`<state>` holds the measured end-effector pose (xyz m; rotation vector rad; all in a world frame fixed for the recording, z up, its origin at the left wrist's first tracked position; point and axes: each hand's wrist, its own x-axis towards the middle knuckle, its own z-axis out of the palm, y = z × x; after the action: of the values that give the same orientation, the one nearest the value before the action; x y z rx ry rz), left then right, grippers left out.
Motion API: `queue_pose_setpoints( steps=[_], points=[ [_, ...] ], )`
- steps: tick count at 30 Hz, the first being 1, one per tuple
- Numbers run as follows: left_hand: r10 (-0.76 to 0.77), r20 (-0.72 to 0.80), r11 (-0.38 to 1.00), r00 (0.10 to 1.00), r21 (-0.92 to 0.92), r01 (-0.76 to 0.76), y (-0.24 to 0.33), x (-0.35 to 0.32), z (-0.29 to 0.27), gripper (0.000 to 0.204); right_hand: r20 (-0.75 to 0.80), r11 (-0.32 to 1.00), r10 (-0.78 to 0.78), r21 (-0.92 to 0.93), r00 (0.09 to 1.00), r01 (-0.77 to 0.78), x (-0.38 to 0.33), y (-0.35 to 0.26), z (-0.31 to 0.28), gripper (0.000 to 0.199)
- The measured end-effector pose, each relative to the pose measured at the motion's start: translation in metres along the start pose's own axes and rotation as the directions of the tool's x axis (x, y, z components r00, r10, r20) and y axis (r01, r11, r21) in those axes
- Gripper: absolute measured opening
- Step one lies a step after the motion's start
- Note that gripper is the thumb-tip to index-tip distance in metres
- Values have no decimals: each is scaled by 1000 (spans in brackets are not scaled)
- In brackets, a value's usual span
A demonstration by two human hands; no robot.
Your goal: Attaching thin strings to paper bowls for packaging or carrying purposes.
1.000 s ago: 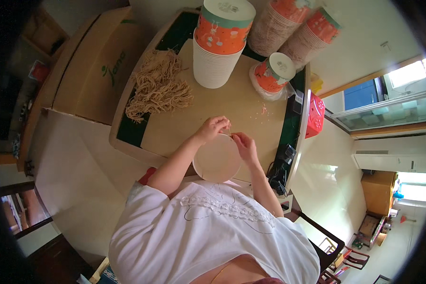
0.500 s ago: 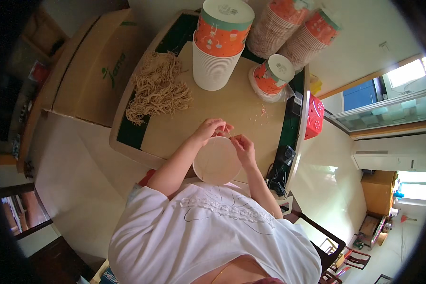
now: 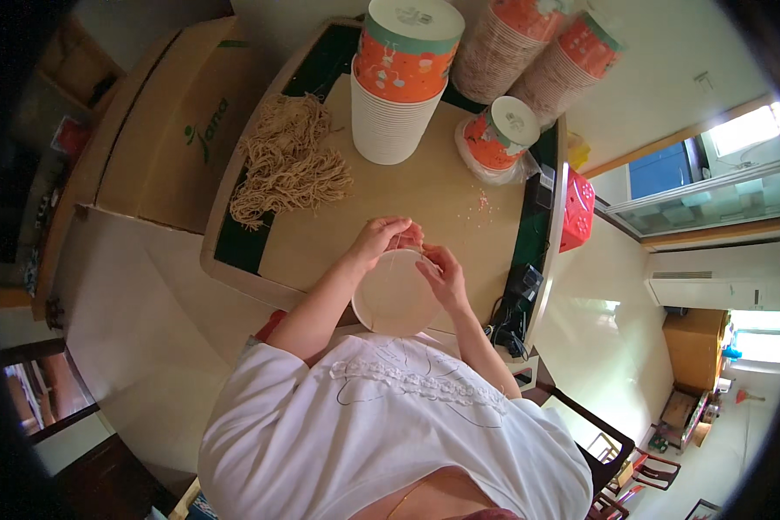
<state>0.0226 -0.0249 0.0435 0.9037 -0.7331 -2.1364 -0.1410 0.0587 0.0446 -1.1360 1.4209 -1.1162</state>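
A white paper bucket (image 3: 396, 299) is tipped with its round opening toward me, between my forearms at the table's near edge. My left hand (image 3: 385, 239) is at its far rim, fingers closed on a thin string (image 3: 396, 251) that hangs over the opening. My right hand (image 3: 445, 276) grips the right side of the rim, thumb at the inner side and fingers bent beyond it. The fingertips of both hands nearly meet; what lies between them is partly hidden. Left of my hands lies a tangled heap of tan strings (image 3: 290, 165).
A tall stack of orange-and-white paper buckets (image 3: 396, 121) stands upside down beyond my hands. Wrapped stacks (image 3: 507, 56) and a shorter bucket stack (image 3: 498, 139) are at the back right. Small crumbs (image 3: 483, 206) and black cables (image 3: 511, 321) lie right; a large cardboard box (image 3: 169, 130) stands left.
My right hand has shifted slightly, its thumb now over the bucket's inner side. The left hand's fingers have turned a little at the rim. The bucket stays nearly in place.
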Motion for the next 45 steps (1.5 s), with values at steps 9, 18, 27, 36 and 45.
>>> queue_pose_setpoints(
  steps=[9, 18, 27, 36, 45],
  points=[
    [139, 254, 952, 957, 233, -200, 4, -10, 13, 23, 72, 988, 79, -140, 994, -68, 13, 16, -8, 13],
    [96, 199, 973, 975, 187, -134, 8, -8, 16, 25, 31, 995, -1, -103, 1000, 4, 10, 5, -1, 14],
    [62, 135, 987, 989, 140, -81, 12, -10, 14, 27, -36, 972, -146, -191, 989, 137, 2, 0, 4, 18],
    [110, 199, 958, 974, 240, -157, 7, -11, 22, 22, -38, 956, -165, -253, 986, 151, 3, -2, 5, 11],
    [257, 165, 943, 952, 172, -285, 3, -27, 34, 19, 14, 830, -430, -387, 903, 401, 1, -4, 4, 9]
  ],
)
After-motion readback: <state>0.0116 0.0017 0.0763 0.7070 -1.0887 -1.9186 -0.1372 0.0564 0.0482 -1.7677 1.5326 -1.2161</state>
